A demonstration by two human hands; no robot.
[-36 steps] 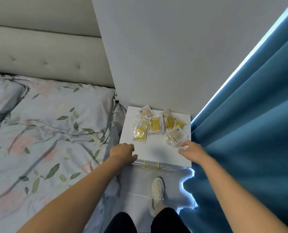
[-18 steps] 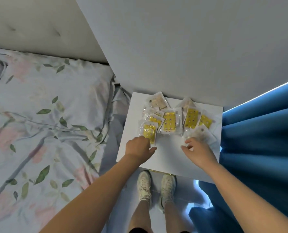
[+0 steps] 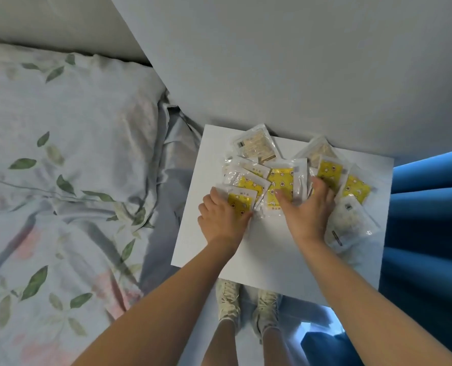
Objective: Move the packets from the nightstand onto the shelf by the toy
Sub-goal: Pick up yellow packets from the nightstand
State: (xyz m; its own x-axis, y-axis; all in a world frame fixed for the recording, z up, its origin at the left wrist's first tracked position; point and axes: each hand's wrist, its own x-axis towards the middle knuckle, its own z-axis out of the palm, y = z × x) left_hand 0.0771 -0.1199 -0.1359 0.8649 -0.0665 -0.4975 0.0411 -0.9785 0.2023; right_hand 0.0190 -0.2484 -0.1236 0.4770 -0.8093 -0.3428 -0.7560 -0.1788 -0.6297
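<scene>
Several clear packets, most with yellow printed contents, lie fanned out on the back half of the white nightstand (image 3: 267, 249). My left hand (image 3: 223, 219) curls its fingers around the front-left yellow packet (image 3: 242, 203). My right hand (image 3: 305, 211) lies flat with fingers spread over the middle yellow packet (image 3: 281, 180) and the ones beside it. A pale packet (image 3: 351, 223) lies just right of that hand, another pale packet (image 3: 256, 142) sits at the back by the wall, and a far-right yellow packet (image 3: 355, 190) is untouched. The shelf and the toy are out of view.
A bed with leaf-print bedding (image 3: 61, 180) presses against the nightstand's left side. A blue curtain (image 3: 428, 220) hangs close on the right. A grey wall (image 3: 298, 62) rises directly behind. My shoes (image 3: 228, 294) stand under the nightstand's front edge.
Both hands have moved forward from the nightstand's front onto the packets. The left hand has closed on the front-left packet and the right has spread over the middle ones. My view has dipped closer.
</scene>
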